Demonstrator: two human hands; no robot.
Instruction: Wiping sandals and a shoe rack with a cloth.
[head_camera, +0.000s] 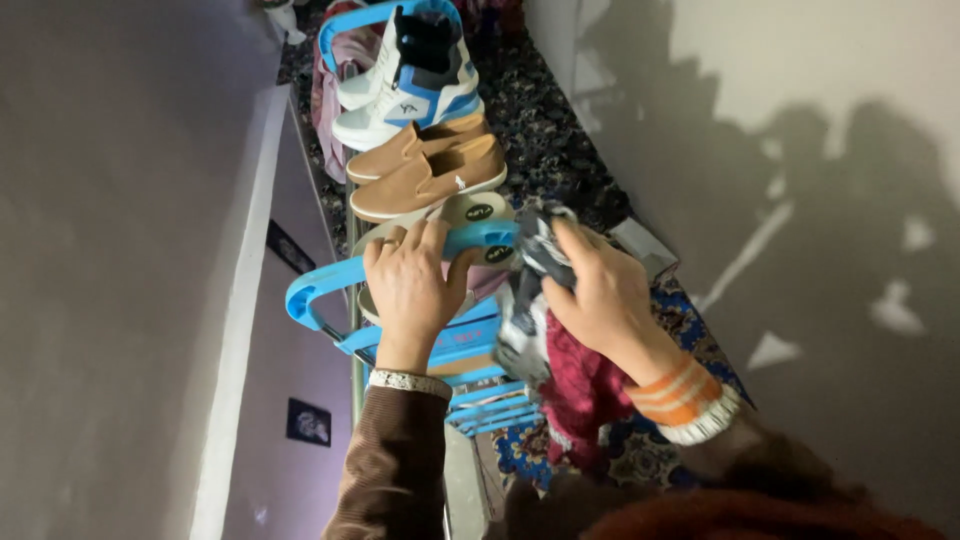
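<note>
Sandals (470, 225) of pale beige, with smooth flat soles and broad blue straps, lay on the top tier of a blue plastic shoe rack (320, 290), their long axis running roughly left to right in the head view, the oval heel end with its dark round mark pointing toward the patterned carpet (560, 130). The left hand (410, 285) rested over them with fingers loosely curled and a ring on one finger, gripping the glossy blue strap; its brown ribbed sleeve (395, 460) ended in a pale patterned cuff. The right hand (600, 295) was closed around a dark grey shoe (535, 280) with lighter panels, held just beside the sandals at the rack's edge; the shoe was partly hidden by the fingers, so its exact shape was hard to tell, though it seemed to hang toe downward. That wrist showed an orange and white striped cuff (685, 395). Farther along the same tier sat a pair of tan slip-on shoes (430, 165) with smooth uppers and white soles, lying parallel to one another, and beyond them white and blue high-top sneakers (405, 85) with black collars. A dark red cloth (585, 400) hung below the right hand. The two hands were near each other but apart.
</note>
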